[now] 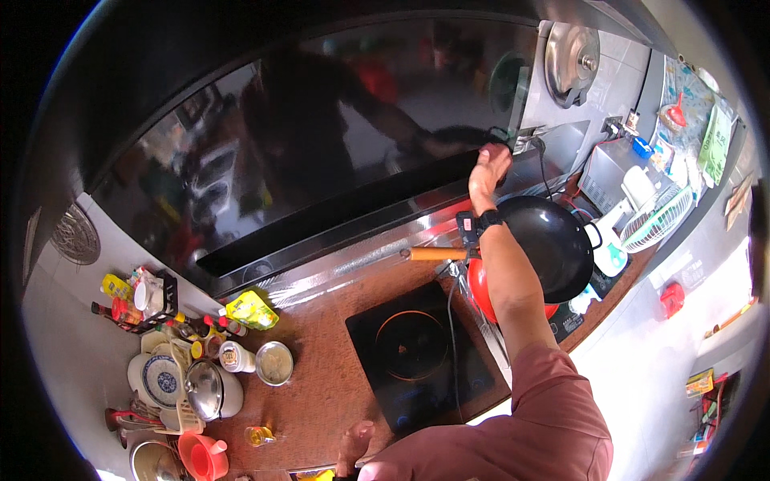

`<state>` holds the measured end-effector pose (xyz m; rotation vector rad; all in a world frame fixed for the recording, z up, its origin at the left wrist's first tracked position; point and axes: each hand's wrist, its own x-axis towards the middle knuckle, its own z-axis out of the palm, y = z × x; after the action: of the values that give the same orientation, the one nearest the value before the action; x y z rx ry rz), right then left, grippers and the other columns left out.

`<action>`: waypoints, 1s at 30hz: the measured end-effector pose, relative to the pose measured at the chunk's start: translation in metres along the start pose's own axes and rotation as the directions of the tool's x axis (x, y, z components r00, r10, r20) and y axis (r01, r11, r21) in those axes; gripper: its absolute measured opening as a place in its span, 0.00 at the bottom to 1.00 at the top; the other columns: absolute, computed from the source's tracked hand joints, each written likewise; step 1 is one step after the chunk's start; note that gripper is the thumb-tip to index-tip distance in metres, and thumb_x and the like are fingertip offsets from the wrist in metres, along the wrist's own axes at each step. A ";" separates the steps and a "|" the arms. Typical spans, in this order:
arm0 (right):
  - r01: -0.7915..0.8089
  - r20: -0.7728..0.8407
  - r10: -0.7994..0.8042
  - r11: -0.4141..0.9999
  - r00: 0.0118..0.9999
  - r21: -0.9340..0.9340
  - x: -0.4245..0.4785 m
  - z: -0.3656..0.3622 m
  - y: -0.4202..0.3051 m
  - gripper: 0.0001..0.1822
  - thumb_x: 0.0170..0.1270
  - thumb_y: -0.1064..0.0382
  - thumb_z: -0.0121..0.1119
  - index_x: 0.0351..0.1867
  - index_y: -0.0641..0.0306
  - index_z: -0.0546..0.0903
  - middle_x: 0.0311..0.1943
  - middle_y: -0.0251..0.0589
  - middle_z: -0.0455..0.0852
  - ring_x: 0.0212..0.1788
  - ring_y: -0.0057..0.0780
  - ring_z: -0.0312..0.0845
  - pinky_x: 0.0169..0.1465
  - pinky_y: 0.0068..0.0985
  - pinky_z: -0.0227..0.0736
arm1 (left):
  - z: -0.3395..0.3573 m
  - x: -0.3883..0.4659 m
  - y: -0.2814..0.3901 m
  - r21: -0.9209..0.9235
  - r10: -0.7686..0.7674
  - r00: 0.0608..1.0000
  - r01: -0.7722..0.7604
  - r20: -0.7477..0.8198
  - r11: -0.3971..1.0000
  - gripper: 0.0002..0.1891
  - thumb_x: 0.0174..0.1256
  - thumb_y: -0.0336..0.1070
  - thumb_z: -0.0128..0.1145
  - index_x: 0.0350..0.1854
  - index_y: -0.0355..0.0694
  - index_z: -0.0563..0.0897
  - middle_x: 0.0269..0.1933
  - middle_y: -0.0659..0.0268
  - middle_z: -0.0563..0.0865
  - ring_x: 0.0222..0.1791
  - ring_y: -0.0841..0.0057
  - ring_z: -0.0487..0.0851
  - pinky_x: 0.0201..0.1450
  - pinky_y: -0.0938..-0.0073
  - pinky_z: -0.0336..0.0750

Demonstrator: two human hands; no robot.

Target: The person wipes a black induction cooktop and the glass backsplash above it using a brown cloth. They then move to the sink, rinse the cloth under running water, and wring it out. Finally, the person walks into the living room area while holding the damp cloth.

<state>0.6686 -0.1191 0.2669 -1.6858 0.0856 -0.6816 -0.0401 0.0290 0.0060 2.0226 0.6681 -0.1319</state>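
My right hand (490,169) is raised at the right end of the dark glossy range hood (337,138), its fingers by a dark object there that I cannot make out. Below that forearm a black wok (544,249) rests over a red basin (479,288), its wooden handle (438,254) pointing left. My left hand (356,444) is low at the counter's front edge, partly hidden by the sleeve; whether it holds anything does not show. An induction cooktop (415,355) lies between the hands, with a cable across it.
On the left of the counter stand a lidded pot (225,394), a metal bowl (274,363), a dish rack (183,385), a red plastic dipper (203,458), a small glass (260,436) and bottles. At right are a fan (659,219) and a microwave (607,171); a pan lid (571,63) hangs above.
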 end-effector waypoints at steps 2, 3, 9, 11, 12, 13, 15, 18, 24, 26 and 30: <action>-0.108 -0.053 0.110 0.993 0.993 0.046 0.023 0.008 0.022 0.42 0.81 0.45 0.48 0.84 0.66 0.49 0.83 0.67 0.44 0.86 0.56 0.36 0.85 0.42 0.35 | 0.008 0.005 -0.009 -0.095 -0.012 1.000 0.013 0.004 0.995 0.15 0.73 0.40 0.62 0.56 0.39 0.86 0.38 0.59 0.92 0.38 0.72 0.89 0.44 0.70 0.84; -0.123 -0.046 0.128 0.988 0.991 0.088 0.019 0.019 0.027 0.42 0.80 0.44 0.47 0.83 0.67 0.49 0.82 0.70 0.43 0.85 0.58 0.35 0.85 0.42 0.35 | 0.011 0.000 -0.016 -0.147 -0.042 0.999 0.041 -0.001 0.988 0.15 0.73 0.40 0.62 0.56 0.39 0.86 0.38 0.58 0.92 0.38 0.72 0.89 0.44 0.70 0.84; 0.183 -0.329 -0.123 0.971 0.936 0.157 0.079 0.016 0.039 0.28 0.84 0.54 0.46 0.72 0.76 0.69 0.69 0.59 0.75 0.71 0.51 0.70 0.76 0.37 0.58 | 0.002 -0.016 -0.004 -0.143 -0.082 0.990 0.065 -0.116 0.988 0.16 0.72 0.41 0.63 0.55 0.37 0.88 0.42 0.56 0.93 0.44 0.70 0.91 0.47 0.68 0.84; 0.182 -0.209 -0.133 0.956 0.969 0.231 0.064 0.005 -0.017 0.35 0.81 0.51 0.48 0.76 0.81 0.62 0.79 0.66 0.59 0.83 0.55 0.49 0.85 0.40 0.39 | 0.004 -0.025 -0.020 -0.163 -0.096 0.985 0.072 -0.145 0.984 0.16 0.72 0.42 0.63 0.54 0.37 0.88 0.42 0.56 0.93 0.44 0.70 0.91 0.47 0.67 0.84; 0.261 -0.204 -0.215 0.937 0.955 0.232 0.056 -0.001 -0.048 0.36 0.81 0.51 0.48 0.77 0.80 0.61 0.80 0.67 0.57 0.84 0.55 0.47 0.85 0.41 0.37 | 0.002 -0.027 -0.017 -0.184 -0.085 0.985 0.057 -0.147 0.981 0.16 0.72 0.42 0.64 0.54 0.37 0.88 0.42 0.56 0.93 0.44 0.70 0.91 0.47 0.67 0.84; 0.337 -0.202 -0.295 0.914 0.934 0.225 0.041 -0.002 -0.076 0.36 0.81 0.50 0.48 0.77 0.79 0.61 0.81 0.67 0.55 0.84 0.55 0.45 0.85 0.42 0.36 | -0.001 -0.028 -0.014 -0.203 -0.073 0.987 0.044 -0.140 0.978 0.17 0.72 0.42 0.64 0.54 0.37 0.88 0.41 0.56 0.93 0.43 0.70 0.91 0.47 0.67 0.84; 0.510 -0.186 -0.491 0.857 0.851 0.074 -0.013 0.015 -0.124 0.37 0.81 0.50 0.47 0.79 0.77 0.58 0.82 0.67 0.50 0.85 0.57 0.41 0.85 0.46 0.33 | -0.009 -0.028 -0.003 -0.142 -0.099 0.989 0.083 -0.109 0.986 0.16 0.72 0.41 0.64 0.54 0.36 0.88 0.41 0.55 0.93 0.44 0.70 0.91 0.47 0.66 0.84; 0.683 -0.050 -0.683 0.730 0.728 -0.035 -0.106 0.041 -0.182 0.39 0.76 0.54 0.54 0.80 0.73 0.57 0.83 0.66 0.46 0.85 0.62 0.38 0.85 0.50 0.30 | -0.013 -0.016 -0.002 -0.156 -0.082 0.995 0.071 -0.065 0.985 0.16 0.72 0.40 0.63 0.55 0.37 0.87 0.40 0.55 0.93 0.44 0.69 0.92 0.47 0.66 0.84; 0.965 0.119 -0.988 0.126 0.101 0.231 -0.261 0.090 -0.247 0.31 0.63 0.69 0.56 0.71 0.61 0.75 0.72 0.48 0.75 0.71 0.48 0.71 0.76 0.45 0.63 | -0.016 0.003 -0.004 -0.160 0.018 0.997 -0.030 -0.078 0.987 0.13 0.72 0.38 0.65 0.54 0.40 0.87 0.40 0.54 0.92 0.41 0.68 0.91 0.45 0.65 0.84; 0.967 0.195 -0.981 0.043 -0.007 0.253 -0.276 0.098 -0.259 0.35 0.62 0.68 0.57 0.75 0.60 0.72 0.75 0.45 0.72 0.72 0.45 0.71 0.76 0.45 0.64 | -0.015 0.005 -0.027 -0.139 0.022 0.997 -0.032 -0.069 0.990 0.14 0.70 0.38 0.67 0.54 0.39 0.87 0.42 0.53 0.92 0.42 0.66 0.91 0.46 0.65 0.84; 0.990 0.139 -0.990 0.007 -0.013 0.140 -0.226 0.076 -0.245 0.35 0.59 0.65 0.60 0.72 0.63 0.74 0.73 0.48 0.74 0.67 0.44 0.76 0.73 0.45 0.68 | -0.012 -0.003 -0.045 -0.179 -0.140 0.987 0.124 -0.078 0.976 0.18 0.72 0.43 0.63 0.57 0.38 0.87 0.44 0.49 0.92 0.47 0.65 0.92 0.52 0.66 0.83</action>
<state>0.4432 0.1017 0.3995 -1.5683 -1.5161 -1.5644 -0.0675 0.0549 -0.0212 1.8255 0.8426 -0.0583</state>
